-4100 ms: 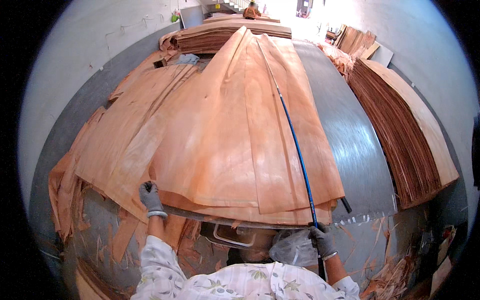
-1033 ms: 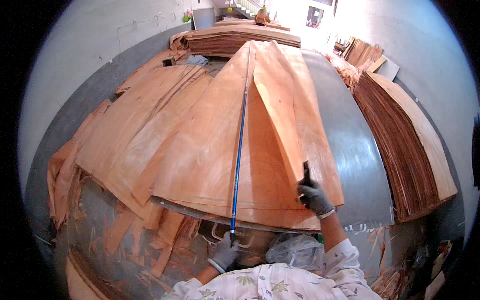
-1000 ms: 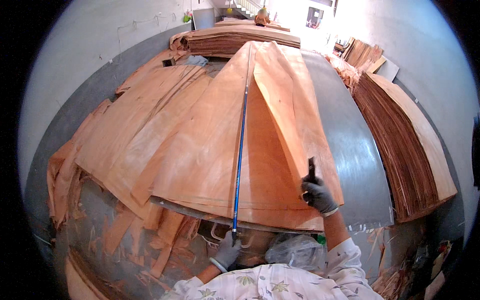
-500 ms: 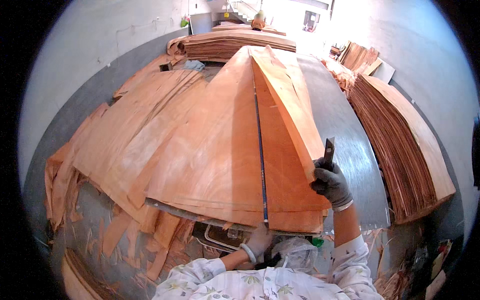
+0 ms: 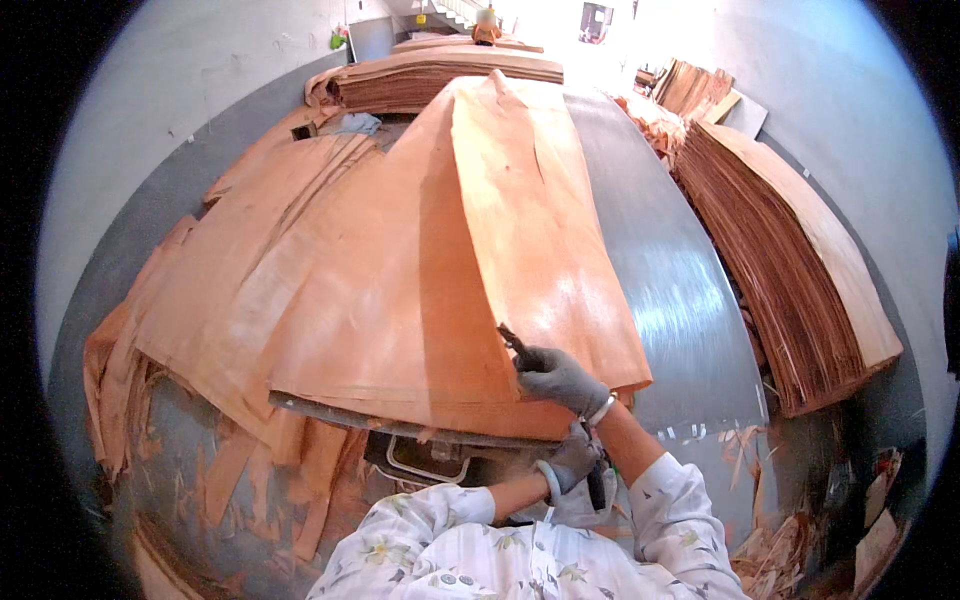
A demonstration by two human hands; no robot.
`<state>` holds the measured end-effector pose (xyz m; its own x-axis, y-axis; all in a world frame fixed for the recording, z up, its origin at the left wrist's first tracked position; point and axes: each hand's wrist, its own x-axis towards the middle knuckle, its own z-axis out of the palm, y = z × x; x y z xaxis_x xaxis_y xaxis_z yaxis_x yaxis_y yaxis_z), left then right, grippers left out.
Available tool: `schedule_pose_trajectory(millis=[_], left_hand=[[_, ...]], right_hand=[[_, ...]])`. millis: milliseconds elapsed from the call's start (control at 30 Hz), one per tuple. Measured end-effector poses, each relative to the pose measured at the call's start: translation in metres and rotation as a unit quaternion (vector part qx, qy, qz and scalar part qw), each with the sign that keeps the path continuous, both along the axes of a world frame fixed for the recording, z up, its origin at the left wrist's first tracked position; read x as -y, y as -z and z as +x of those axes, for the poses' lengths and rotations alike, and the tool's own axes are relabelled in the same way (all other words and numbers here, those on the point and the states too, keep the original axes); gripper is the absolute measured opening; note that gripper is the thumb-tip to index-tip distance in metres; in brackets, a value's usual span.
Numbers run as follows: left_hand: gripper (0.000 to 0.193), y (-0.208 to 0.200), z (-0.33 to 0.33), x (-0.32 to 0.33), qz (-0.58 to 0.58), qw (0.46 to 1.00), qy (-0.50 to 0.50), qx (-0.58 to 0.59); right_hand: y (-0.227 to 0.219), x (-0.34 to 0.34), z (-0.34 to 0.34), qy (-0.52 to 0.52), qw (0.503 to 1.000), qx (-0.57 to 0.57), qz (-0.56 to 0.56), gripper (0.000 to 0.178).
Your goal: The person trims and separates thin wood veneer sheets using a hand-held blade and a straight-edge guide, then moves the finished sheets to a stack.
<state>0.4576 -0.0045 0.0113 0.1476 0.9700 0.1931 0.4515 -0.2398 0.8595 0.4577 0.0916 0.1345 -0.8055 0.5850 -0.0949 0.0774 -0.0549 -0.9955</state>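
My right hand (image 5: 566,380), in a grey glove, is closed round a dark flat-bladed knife (image 5: 514,341). It rests at the near end of a loose veneer sheet (image 5: 530,220), by the sheet's left edge. That thin orange-brown sheet lies over a wider veneer sheet (image 5: 370,300), its left edge slightly raised. Below my right wrist, close to my body, is my left hand (image 5: 574,458), also gloved. Its fingers are curled beside a dark, narrow object (image 5: 597,488), whose kind I cannot make out.
A smooth grey sheet (image 5: 660,250) lies to the right of the veneer. Veneer stacks stand at the right (image 5: 790,270) and far end (image 5: 450,80). Torn strips (image 5: 230,470) litter the floor at left. A person (image 5: 487,28) is in the distance.
My right hand has moved left with the knife, and the lifted veneer flap now lies spread. The dark strip beneath is covered. My left hand has shifted right, under my right wrist.
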Motion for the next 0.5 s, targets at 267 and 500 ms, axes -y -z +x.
schedule_pose_trajectory(millis=[267, 500], left_hand=[[0.029, -0.027, -0.028, 0.002, -0.338, 0.877, 0.061, 0.336], [0.021, -0.020, -0.020, 0.010, -0.313, 0.893, 0.292, 0.137]], right_hand=[[0.048, 0.024, 0.115, 0.231, 0.925, 0.130, 0.274, 0.035], [0.093, 0.044, 0.125, 0.338, 0.939, 0.026, -0.058, 0.046]])
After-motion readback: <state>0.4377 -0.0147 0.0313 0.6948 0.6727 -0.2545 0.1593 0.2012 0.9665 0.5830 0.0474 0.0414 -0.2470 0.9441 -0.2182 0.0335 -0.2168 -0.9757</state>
